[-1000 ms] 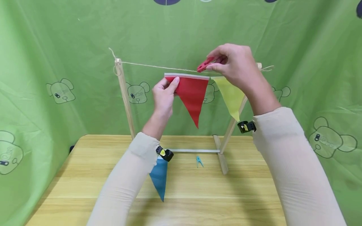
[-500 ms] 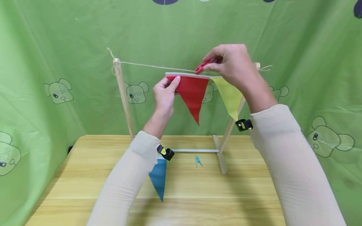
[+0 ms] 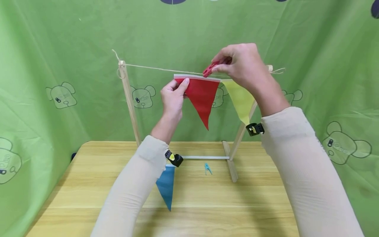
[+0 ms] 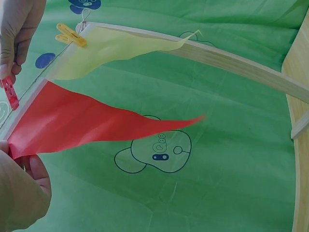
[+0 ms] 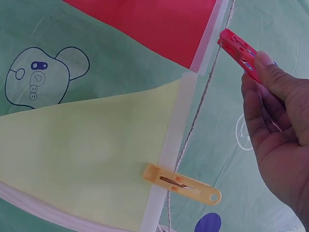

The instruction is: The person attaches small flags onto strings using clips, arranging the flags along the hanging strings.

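Note:
My left hand [image 3: 173, 98] pinches the upper left corner of a red pennant [image 3: 202, 98], thumb in front, its white top edge just below the string [image 3: 160, 69]. Between thumb and fingers my right hand [image 3: 244, 64] grips a red clothespin [image 3: 209, 69], its tip at the string above the pennant's white edge. In the right wrist view the clothespin's tip meets the string, apart from the red cloth. Beside the red one hangs a yellow pennant [image 3: 239, 98], fastened to the string by a yellow clothespin [image 5: 182, 183].
A wooden post [image 3: 130, 105] holds the string at the left; another post [image 3: 240, 141] stands at the right. On the table [image 3: 207, 210] lie a blue pennant [image 3: 166, 186], partly behind my left sleeve, and a light blue clothespin [image 3: 208, 169]. A green printed curtain [image 3: 189, 36] surrounds the table.
My right hand has brought the red clothespin slightly left to the string. My left hand has raised the red pennant a little, closer to the string.

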Motion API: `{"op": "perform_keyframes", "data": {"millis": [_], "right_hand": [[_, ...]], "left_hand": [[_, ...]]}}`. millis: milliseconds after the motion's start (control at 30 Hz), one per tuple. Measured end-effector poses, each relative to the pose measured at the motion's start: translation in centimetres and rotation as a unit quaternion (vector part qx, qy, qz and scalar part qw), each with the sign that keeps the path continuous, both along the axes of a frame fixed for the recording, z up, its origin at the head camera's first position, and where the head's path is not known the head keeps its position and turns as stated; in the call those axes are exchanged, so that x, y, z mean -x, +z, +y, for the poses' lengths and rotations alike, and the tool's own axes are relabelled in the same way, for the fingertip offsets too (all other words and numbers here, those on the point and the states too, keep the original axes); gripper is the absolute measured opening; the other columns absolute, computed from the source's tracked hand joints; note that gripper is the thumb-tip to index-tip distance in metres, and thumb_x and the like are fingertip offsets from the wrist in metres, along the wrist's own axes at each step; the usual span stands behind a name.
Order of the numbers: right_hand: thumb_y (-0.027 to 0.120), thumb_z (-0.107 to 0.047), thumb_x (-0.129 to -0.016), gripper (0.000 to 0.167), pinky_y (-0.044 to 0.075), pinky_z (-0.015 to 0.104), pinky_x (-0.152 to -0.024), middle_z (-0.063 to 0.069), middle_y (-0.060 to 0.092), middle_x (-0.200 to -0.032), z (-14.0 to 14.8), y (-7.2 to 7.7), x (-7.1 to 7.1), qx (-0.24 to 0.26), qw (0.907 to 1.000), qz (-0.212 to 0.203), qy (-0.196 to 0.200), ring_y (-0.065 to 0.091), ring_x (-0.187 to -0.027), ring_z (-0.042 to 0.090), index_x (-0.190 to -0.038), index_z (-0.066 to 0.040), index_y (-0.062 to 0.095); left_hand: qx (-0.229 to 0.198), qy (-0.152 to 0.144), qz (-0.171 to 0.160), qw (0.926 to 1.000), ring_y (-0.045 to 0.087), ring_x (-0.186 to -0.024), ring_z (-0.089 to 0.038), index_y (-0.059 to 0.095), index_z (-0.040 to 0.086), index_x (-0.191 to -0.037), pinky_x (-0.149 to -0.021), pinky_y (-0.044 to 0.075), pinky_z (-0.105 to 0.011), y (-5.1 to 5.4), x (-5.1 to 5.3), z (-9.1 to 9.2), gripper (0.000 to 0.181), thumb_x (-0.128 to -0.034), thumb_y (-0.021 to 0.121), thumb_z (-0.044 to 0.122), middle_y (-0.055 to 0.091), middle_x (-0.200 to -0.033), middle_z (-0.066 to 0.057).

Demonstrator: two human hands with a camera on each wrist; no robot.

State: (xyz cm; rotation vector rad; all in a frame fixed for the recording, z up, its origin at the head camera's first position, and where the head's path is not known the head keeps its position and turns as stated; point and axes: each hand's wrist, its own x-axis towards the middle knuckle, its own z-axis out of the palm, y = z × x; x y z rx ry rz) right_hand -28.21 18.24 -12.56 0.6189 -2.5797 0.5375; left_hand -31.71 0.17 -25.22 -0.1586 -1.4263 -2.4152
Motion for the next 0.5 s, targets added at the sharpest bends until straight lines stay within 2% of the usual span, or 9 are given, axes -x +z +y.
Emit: {"op": "perform_keyframes", "data": {"millis": [500], "right_hand": [[0.08,-0.02,-0.091,0.022,0.052,0.013,-0.072,0.011,0.077,-0.103,-0.33,-0.38,0.23,-0.007,0.9999,-0.008,0.004,0.068,-0.088,0.018,-0.108,-0.006,0.079]], "left_hand": [[-0.013,-0.001,-0.005,0.9999,0.067,-0.072,-0.015,0.076,-0.002,-0.112,-0.067,0.06,-0.024,0.32,-0.04,0.54,0.021,-0.0943,0.075,0.007,0.07,-0.088,-0.006]]}}
